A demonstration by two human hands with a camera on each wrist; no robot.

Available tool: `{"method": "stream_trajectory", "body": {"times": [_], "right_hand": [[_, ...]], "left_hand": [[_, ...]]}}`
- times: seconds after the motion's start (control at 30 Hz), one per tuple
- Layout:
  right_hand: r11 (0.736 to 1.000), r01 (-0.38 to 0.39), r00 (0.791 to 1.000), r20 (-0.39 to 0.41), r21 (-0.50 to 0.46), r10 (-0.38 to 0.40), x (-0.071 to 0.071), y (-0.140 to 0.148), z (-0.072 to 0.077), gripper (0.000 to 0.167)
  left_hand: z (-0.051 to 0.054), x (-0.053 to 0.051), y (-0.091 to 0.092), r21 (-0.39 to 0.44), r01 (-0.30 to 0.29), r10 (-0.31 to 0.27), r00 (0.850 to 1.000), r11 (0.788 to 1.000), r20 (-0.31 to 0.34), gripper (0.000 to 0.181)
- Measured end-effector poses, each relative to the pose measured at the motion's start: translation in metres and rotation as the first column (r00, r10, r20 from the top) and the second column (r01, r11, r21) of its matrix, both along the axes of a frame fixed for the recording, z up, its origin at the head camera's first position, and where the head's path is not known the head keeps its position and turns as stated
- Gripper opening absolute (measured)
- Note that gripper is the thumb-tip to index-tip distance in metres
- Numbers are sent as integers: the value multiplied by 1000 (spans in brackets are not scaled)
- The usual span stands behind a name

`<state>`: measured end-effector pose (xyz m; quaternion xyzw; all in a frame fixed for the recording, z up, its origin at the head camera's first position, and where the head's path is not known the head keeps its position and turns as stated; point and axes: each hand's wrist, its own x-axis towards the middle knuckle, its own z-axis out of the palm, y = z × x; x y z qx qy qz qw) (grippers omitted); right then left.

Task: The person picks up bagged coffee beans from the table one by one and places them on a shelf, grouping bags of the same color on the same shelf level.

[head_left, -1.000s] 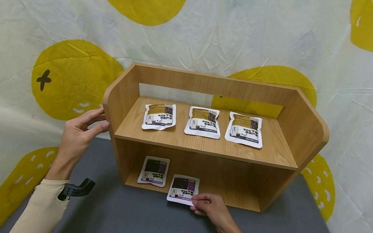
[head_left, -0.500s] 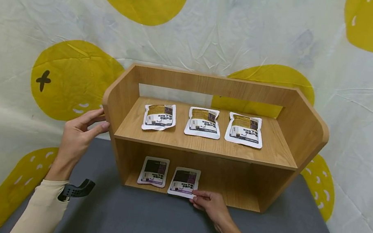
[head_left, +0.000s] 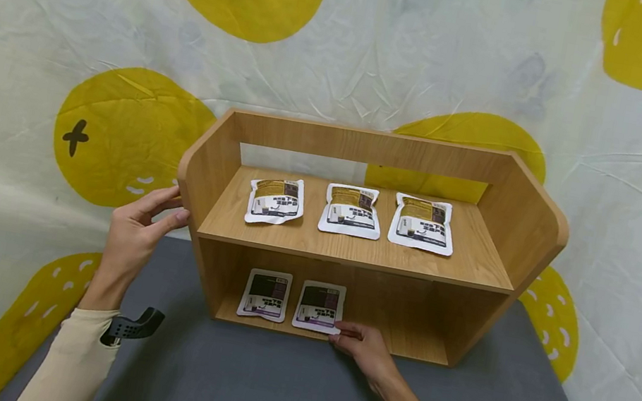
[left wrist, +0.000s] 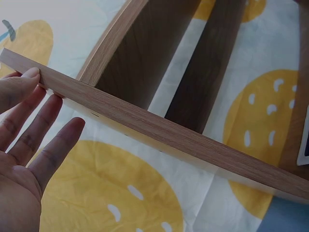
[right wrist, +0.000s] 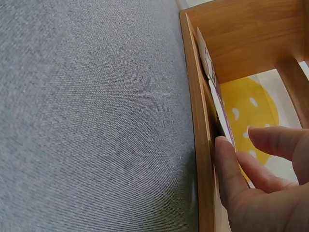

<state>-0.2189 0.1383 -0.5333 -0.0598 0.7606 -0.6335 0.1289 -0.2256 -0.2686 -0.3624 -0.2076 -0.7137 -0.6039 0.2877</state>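
Observation:
My left hand rests its fingertips against the left side panel of a two-tier wooden shelf, the thumb at the panel's edge. On the lower tier, a white-edged pouch with a black and purple label lies at the front. My right hand is at its lower right corner. The right wrist view shows one finger under the pouch's edge, while the thumb stands a little apart above it. A similar pouch lies just left of this one, with a narrow gap between them.
Three pouches with gold and white labels, a left one, a middle one and a right one, lie on the upper tier. The shelf stands on a grey cloth-covered table, before a white curtain printed with yellow shapes.
My right hand has slid the black and purple pouch from the shelf's front edge back onto the lower tier, level with its neighbour. The thumb now stands off it. The left hand has stayed put.

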Motion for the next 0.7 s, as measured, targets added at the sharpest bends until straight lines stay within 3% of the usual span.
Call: {"method": "stream_trajectory", "body": {"times": [0.4, 0.7], "right_hand": [[992, -28, 994, -106, 122, 41, 0, 2, 6, 43], [958, -83, 975, -175, 275, 134, -1, 7, 10, 43]], "left_hand": [[0, -1, 0, 9, 9, -9, 1000, 1000, 2, 44], [-1, 0, -1, 0, 12, -12, 1000, 1000, -2, 45]]}}
